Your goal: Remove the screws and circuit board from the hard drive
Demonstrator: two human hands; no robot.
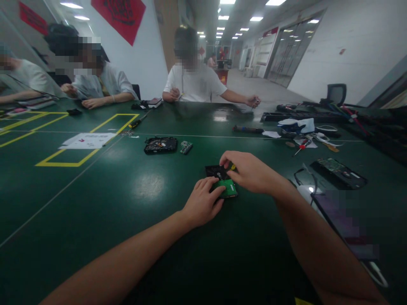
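Note:
A hard drive [216, 171] lies on the green table in front of me, its black body showing beyond a green circuit board [229, 189] at its near end. My left hand [205, 197] grips the near end from the left, fingers resting on the board. Above the far right part, my right hand [243, 170] is closed in a pinch. Between its thumb and fingers shows the yellow handle of what looks like a small screwdriver [233, 167]; its tip is hidden.
Left of my hands lie an opened drive [160, 145] and a small circuit board [186, 147]. Another screwdriver [136, 123] is farther back. On the right are glasses [305, 176], another drive [340, 173] and a red-handled screwdriver [302, 147]. Several people sit across the table.

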